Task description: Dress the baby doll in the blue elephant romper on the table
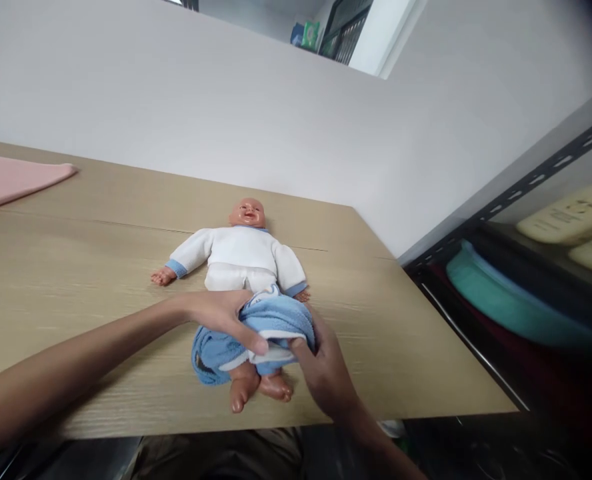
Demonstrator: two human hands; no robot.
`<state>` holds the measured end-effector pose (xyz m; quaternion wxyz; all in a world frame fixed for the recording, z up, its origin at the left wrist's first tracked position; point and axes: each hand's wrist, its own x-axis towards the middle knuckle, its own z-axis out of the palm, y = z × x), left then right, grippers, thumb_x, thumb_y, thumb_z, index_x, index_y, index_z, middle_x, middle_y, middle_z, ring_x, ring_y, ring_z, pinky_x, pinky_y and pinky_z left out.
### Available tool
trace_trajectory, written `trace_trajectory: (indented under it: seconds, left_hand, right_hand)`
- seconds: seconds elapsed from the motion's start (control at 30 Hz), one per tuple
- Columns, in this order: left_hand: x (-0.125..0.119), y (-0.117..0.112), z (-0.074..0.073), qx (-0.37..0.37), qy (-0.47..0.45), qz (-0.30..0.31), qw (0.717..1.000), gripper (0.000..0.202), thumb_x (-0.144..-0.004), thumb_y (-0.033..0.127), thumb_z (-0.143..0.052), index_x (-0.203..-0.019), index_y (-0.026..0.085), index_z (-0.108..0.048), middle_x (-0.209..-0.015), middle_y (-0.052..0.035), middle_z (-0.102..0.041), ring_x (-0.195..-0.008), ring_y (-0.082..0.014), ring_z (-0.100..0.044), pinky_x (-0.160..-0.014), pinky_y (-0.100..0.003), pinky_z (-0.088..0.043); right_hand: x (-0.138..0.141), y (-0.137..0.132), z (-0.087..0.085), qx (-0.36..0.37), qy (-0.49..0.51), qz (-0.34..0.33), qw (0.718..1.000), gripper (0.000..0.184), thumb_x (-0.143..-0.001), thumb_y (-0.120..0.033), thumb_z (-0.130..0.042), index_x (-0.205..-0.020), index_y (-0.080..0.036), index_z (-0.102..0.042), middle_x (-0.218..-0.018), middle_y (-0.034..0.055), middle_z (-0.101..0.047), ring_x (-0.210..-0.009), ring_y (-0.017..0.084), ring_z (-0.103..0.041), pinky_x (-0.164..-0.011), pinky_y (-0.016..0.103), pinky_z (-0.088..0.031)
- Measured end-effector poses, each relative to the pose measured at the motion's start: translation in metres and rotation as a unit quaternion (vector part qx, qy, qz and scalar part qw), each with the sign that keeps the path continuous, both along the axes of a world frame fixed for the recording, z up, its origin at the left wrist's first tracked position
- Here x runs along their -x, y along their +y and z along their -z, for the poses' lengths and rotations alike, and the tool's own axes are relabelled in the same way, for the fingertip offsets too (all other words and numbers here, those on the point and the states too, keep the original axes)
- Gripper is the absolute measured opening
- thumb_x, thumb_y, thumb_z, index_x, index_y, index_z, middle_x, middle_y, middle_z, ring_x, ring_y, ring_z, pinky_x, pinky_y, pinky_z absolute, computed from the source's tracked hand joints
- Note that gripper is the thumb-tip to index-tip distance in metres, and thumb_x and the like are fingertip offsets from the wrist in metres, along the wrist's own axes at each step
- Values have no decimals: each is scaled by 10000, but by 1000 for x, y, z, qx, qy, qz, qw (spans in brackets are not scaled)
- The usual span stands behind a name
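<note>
A baby doll (243,250) lies on its back on the wooden table, head away from me and feet near the front edge. It wears a white top with blue cuffs and a white lower garment. Blue doll pants (279,317) with white trim are bunched around its lower legs, and both bare feet stick out below. My left hand (226,317) grips the pants from the left, thumb on the white trim. On the other side my right hand (321,357) holds the bunched cloth, thumb tucked at the white edge. Fingers of both hands are partly hidden by the fabric.
The wooden table (116,267) meets a white wall (186,107) at the back. A folded pink cloth (16,179) lies at the far left. Right of the table stands a dark metal rack (521,187) with a teal basin (506,293) and pale yellow packages (566,217).
</note>
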<state>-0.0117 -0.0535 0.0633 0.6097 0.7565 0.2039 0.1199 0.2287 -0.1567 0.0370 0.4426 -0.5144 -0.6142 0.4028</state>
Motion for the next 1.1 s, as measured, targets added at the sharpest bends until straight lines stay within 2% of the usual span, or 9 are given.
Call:
trace_trajectory:
  seconds: [0.07, 0.17, 0.27, 0.33, 0.43, 0.5, 0.6, 0.77, 1.1]
  left_hand:
    - [-8, -7, -2, 4, 12, 11, 1000, 417, -821, 481, -931, -1072, 173, -806, -996, -28, -804, -980, -287, -752, -892, -339, -605]
    - [-15, -16, -3, -22, 22, -23, 999, 190, -874, 325, -797, -1001, 189, -761, -959, -9, -785, -916, -246, -732, -862, -333, -582]
    - [-17, -23, -2, -82, 47, -27, 995, 173, -847, 278, -765, -993, 199, -719, -927, -3, -772, -866, -235, -726, -794, -320, -547]
    - [-18, -27, -1, -139, 93, -28, 985, 209, -819, 279, -792, -991, 208, -697, -911, -5, -764, -841, -243, -731, -733, -320, -506]
    - [-22, -34, 3, -235, 173, -54, 955, 247, -774, 238, -820, -972, 213, -673, -896, -35, -760, -842, -284, -746, -695, -343, -472]
    - [-25, -40, 6, -289, 214, -65, 931, 280, -755, 207, -830, -994, 211, -685, -942, -72, -783, -901, -324, -767, -728, -367, -504]
    - [-28, -46, 8, -334, 265, -56, 903, 336, -765, 216, -850, -1073, 199, -714, -1067, -126, -812, -1022, -379, -784, -817, -405, -555]
    - [-27, -49, 8, -318, 293, -57, 900, 450, -766, 280, -893, -1145, 166, -679, -1135, -176, -793, -1058, -412, -770, -845, -431, -562]
    - [-13, -35, -7, -133, 202, -79, 967, 513, -770, 312, -767, -1238, 191, -592, -1133, -73, -744, -1053, -320, -727, -810, -358, -507]
  right_hand:
    - [10, -19, 13, 4, -2, 61, 998, 487, -923, -395, -718, -1372, -207, -721, -1262, 146, -771, -1309, 402, -682, -1167, 519, -584]
    - [27, -51, 32, 55, 37, 59, 996, 616, -968, -497, -750, -1511, -227, -646, -1425, 180, -730, -1385, 424, -666, -1193, 528, -593]
    - [41, -83, 49, 117, 64, 66, 989, 706, -1009, -575, -741, -1586, -216, -547, -1560, 215, -654, -1443, 426, -648, -1187, 506, -612]
    - [45, -99, 60, 112, 36, 110, 987, 621, -1021, -544, -734, -1520, -211, -571, -1512, 227, -669, -1392, 418, -681, -1123, 492, -649]
    - [44, -109, 75, -3, -93, 181, 979, 259, -993, -385, -755, -1203, -259, -671, -1149, 162, -746, -1088, 382, -749, -947, 502, -675]
    - [40, -108, 84, -127, -175, 232, 948, 116, -977, -288, -741, -1064, -278, -665, -1000, 98, -710, -961, 347, -712, -902, 505, -641]
    - [36, -101, 93, -235, -203, 281, 908, 114, -987, -237, -703, -1096, -258, -675, -1163, 108, -696, -1079, 335, -698, -968, 495, -606]
    - [43, -96, 98, -218, -121, 273, 929, 227, -1070, -262, -603, -1283, -253, -683, -1413, 137, -675, -1306, 332, -701, -1075, 479, -593]
    - [47, -83, 111, -83, 23, 264, 961, 375, -1053, -339, -642, -1414, -246, -684, -1431, 146, -747, -1321, 345, -733, -1054, 454, -643]
